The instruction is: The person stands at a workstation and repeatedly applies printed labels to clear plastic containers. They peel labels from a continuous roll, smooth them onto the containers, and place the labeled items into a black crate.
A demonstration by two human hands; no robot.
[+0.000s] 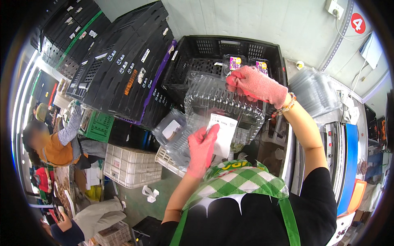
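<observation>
In front of my chest, my right hand (256, 87), in a pink glove, pinches the upper edge of a clear ribbed plastic clamshell container (202, 93). My left hand (201, 151), also pink-gloved, has its thumb pressed on a white printed paper label (225, 137), which lies against the lower part of the clear plastic. The left fingers are mostly hidden behind the plastic. Beyond them is a black crate (230, 39), holding clear boxes with purple and yellow labels (235, 62). Just left of the container sits another clear tub (169, 128) with a white sticker.
Tall stacks of black crates (123, 78) rise at the left. Nested clear plastic containers (314, 92) lie at the right, near a blue panel (350, 164). A white basket (131, 166) and crumpled paper (150, 193) are lower left. A co-worker in orange (61, 145) is farther left.
</observation>
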